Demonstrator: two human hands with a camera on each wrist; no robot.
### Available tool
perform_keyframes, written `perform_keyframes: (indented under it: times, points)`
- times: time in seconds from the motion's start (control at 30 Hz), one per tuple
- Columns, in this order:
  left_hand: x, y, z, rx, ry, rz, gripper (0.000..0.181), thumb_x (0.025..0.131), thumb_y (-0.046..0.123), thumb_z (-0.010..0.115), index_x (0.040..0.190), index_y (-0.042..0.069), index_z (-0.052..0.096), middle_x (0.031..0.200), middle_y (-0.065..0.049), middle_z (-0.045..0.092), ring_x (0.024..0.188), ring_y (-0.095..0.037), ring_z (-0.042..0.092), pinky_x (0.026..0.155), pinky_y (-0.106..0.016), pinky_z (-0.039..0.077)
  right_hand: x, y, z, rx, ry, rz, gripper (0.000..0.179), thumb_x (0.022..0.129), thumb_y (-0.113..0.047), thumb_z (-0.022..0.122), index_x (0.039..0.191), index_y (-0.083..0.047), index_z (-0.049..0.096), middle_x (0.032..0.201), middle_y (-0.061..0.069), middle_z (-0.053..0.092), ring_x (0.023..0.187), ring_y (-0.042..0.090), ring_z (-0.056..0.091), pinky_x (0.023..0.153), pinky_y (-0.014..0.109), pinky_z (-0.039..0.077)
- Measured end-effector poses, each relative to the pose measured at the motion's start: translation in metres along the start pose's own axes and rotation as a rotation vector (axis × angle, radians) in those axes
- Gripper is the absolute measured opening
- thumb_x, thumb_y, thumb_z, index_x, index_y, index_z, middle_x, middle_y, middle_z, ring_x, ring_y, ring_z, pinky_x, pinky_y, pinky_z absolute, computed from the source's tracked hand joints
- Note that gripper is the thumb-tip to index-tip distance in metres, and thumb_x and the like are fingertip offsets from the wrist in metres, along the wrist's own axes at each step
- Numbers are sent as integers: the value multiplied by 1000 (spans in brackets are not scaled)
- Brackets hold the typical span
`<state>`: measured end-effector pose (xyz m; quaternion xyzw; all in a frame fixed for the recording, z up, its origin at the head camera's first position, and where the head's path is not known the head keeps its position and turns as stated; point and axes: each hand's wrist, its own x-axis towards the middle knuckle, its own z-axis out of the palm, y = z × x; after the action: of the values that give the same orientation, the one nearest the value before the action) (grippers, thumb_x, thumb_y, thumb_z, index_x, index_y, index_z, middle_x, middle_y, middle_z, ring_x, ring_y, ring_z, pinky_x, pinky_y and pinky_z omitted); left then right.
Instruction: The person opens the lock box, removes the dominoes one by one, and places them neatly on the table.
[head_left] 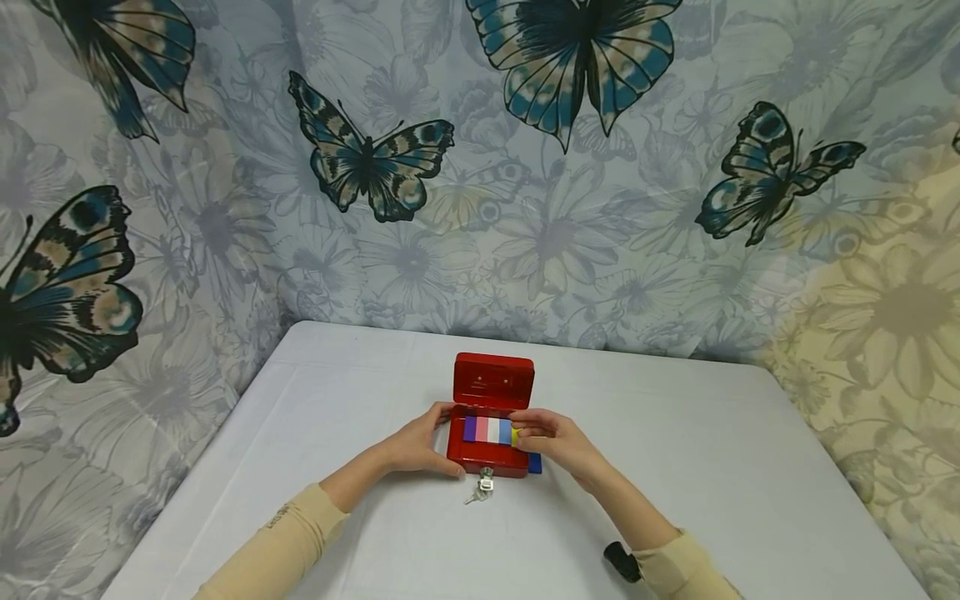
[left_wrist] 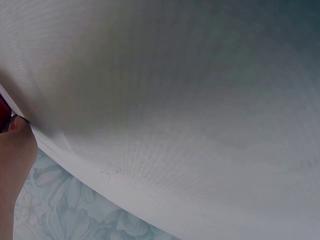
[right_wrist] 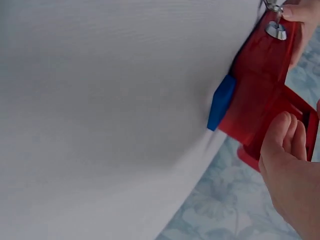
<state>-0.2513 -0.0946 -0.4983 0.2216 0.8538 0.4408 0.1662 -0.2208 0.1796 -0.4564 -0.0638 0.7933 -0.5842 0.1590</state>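
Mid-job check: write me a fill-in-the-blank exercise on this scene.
The box is coloured ____.
Its lid is not shut but ____.
The right hand is at the striped row, by its ____-coloured end.
The piece just outside the box is coloured ____.
Missing words: red; open; yellow; blue.

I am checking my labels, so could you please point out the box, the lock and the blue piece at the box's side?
Box [head_left: 506, 467]: head view, on its front wall.
Lock [head_left: 486, 483]: head view, on its silver body.
Blue piece [right_wrist: 221, 103]: right wrist view, middle of its visible face.
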Motion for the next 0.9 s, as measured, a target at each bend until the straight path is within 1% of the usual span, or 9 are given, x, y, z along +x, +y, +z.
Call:
perform_keyframes:
  times: [0.17, 0.3, 0.37, 0.53, 0.57, 0.67, 0.9]
  points:
    - [0, 0, 0, -11, 2, 15, 101, 68, 36, 89, 146, 12, 29, 148, -7, 40, 136, -28, 38, 111, -49, 33, 6, -1, 9, -19, -42, -35, 41, 92, -12, 66, 130, 0, 57, 122, 17, 62, 105, 24, 59, 91, 33, 53]
    - [2, -2, 0, -4, 4, 23, 101, 67, 37, 89, 145, 12, 29, 147, -7, 41, 136, -27, 39, 111, -48, 33, 11, -2, 15, -42, -75, -59, 41, 92, -12, 66, 130, -2, 58, 122, 15, 63, 106, 25, 59, 90, 34, 53]
    - [2, -3, 0, 1, 4, 22, 102, 67, 38, 89, 145, 12, 29, 147, -6, 41, 135, -27, 39, 111, -48, 33, 12, -7, 18, -59, -91, -67, 41, 92, -10, 65, 130, 0, 57, 124, 18, 62, 108, 28, 59, 91, 35, 53]
    - [1, -5, 0, 3, 4, 23, 102, 67, 38, 89, 145, 12, 30, 149, -7, 40, 137, -28, 38, 112, -48, 31, 18, -8, 23, -109, -107, -90, 42, 92, -9, 65, 130, 4, 56, 126, 21, 60, 110, 31, 59, 91, 39, 53]
    - [1, -5, 0, 5, 4, 23, 102, 67, 38, 90, 145, 12, 30, 149, -7, 40, 137, -28, 37, 112, -48, 31, 21, -4, 24, -122, -108, -96, 42, 91, -10, 66, 130, 3, 56, 125, 19, 61, 109, 31, 59, 91, 39, 53]
    - [2, -7, 1, 13, 3, 23, 103, 67, 39, 89, 146, 12, 29, 149, -7, 40, 137, -28, 37, 112, -47, 31, 24, -4, 28, -156, -112, -105, 41, 90, -11, 68, 128, 0, 59, 121, 16, 63, 108, 29, 60, 91, 40, 53]
    - [2, -7, 0, 10, 2, 24, 104, 67, 41, 89, 146, 12, 29, 148, -8, 41, 137, -27, 38, 112, -47, 32, 28, -4, 35, -231, -95, -119, 39, 87, -10, 69, 124, -3, 63, 113, 10, 67, 103, 26, 62, 92, 44, 52]
